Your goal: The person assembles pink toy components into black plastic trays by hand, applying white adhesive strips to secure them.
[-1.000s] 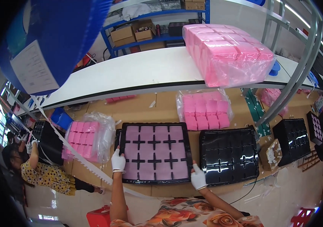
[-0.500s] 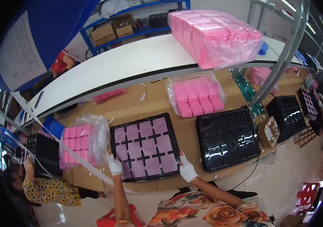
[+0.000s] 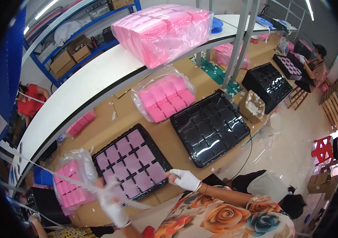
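A black plastic tray (image 3: 153,145) lies in front of me, with purple foam pads (image 3: 149,155) between its cross-shaped ribs. My right hand (image 3: 186,180), in a white glove with bare fingertips, is closed beside the tray's right corner. Its fingers are curled together, and what they hold, if anything, is hidden. My left hand (image 3: 115,211), gloved too, is smeared by motion near the tray's front left edge. A white toothed strip (image 3: 73,179) crosses the view over the left hand's fingers; I cannot tell whether they touch it.
A glossy black tray (image 3: 210,129) stands to the right. Pink foam blocks in clear bags lie left (image 3: 67,182) and behind (image 3: 165,97); a larger bagged stack (image 3: 161,33) sits on the white shelf (image 3: 85,75). A box of white scraps (image 3: 252,107) stands farther right. Other people work around.
My view has swung to the right, so the bench appears shifted left and tilted. The left hand has come away from the tray's left edge, toward me. The right hand's fingers have curled in.
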Demonstrator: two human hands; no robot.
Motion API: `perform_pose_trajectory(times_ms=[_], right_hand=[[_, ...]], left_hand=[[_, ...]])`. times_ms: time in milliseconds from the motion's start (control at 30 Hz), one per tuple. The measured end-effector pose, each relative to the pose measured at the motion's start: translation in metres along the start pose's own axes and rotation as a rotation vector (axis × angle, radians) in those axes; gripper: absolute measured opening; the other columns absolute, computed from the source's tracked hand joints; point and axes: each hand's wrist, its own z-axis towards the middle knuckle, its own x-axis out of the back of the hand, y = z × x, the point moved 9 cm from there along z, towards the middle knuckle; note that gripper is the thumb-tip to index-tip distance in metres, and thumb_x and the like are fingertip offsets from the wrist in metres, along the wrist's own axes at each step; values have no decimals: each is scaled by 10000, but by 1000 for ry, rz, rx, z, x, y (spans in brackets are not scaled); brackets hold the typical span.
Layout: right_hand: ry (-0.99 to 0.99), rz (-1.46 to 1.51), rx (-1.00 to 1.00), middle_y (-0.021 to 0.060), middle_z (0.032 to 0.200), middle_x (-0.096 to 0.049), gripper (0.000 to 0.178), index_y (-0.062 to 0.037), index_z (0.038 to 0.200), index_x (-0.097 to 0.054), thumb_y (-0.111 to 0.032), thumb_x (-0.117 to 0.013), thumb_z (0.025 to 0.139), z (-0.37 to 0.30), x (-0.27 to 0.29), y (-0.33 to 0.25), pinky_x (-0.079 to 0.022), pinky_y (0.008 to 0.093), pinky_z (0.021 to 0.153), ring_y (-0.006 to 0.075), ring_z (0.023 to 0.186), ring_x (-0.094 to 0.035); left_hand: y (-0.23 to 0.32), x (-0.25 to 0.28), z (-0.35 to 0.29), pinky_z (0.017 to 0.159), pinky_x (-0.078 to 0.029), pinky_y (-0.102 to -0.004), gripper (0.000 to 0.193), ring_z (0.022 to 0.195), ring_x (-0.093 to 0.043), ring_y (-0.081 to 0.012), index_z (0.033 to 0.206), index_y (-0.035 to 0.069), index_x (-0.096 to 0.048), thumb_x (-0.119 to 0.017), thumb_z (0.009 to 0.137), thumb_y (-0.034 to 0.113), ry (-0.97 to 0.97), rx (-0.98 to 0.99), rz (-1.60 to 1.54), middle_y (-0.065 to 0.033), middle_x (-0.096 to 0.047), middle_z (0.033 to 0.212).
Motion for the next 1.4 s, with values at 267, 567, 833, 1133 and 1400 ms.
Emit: perform_pose_trajectory(times_ms=[267, 567, 833, 1133, 1400], right_hand=[[-258, -26, 149, 155, 1262, -511, 600, -78, 1340, -423, -338, -649, 849, -16, -7, -38, -421, 327, 954, 225, 1101, -552], [-172, 414, 82, 42, 897, -650, 487, -19, 1121, -556, -448, -571, 891, -50, 74, -24, -442, 236, 774, 102, 856, -585], [-13, 603, -22, -8, 729, -618, 327, -31, 870, -630, -344, -558, 927, -57, 121, 18, -447, 199, 573, 61, 649, -577], [59, 766, -46, 79, 816, -632, 376, 29, 1016, -577, -336, -524, 941, -53, 114, 42, -492, 277, 792, 166, 752, -613], [360, 282, 85, 64, 1158, -609, 491, -65, 1244, -531, -418, -564, 906, -57, 154, -7, -447, 263, 889, 143, 1039, -564]], left_hand=[[30, -184, -15, 818, -474, -312, 478, 759, -611, -166, 1147, -63, -511, -634, 874, 309, -393, 373, -590, -65, -611, 744], [43, -257, -10, 809, -477, -301, 551, 783, -597, -142, 1159, -45, -514, -706, 811, 337, -776, 216, -637, -51, -598, 779], [79, -288, -56, 904, -440, -461, 385, 954, -583, -307, 867, 56, -630, -816, 680, 336, -1614, -238, -790, -115, -615, 898], [39, -323, -49, 500, -416, -205, 67, 542, -553, -82, 816, -18, -654, -659, 812, 48, -1102, -5, -221, -53, -619, 683], [-7, -318, -46, 432, -369, -213, 317, 449, -481, -67, 894, -78, -656, -616, 895, 237, -879, 274, -121, -23, -560, 591]])
